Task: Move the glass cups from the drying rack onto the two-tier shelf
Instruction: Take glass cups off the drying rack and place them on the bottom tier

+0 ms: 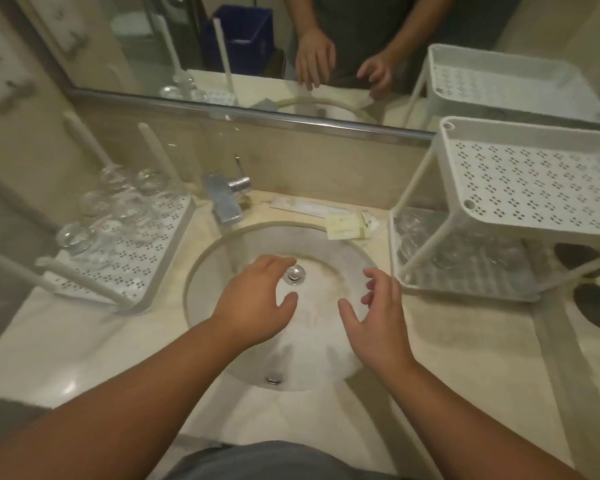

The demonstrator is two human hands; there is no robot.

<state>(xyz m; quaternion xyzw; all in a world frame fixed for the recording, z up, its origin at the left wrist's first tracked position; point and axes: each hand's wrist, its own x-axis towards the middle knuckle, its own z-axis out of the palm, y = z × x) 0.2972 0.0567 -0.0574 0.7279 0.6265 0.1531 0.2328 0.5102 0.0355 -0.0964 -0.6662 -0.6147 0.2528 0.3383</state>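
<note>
While both hands are held over the sink, nothing is grasped: the left hand and right hand are released, fingers loosely spread. Glass cups are seen upturned on the drying rack (left of the tap), others on the shelf's lower tier.
</note>
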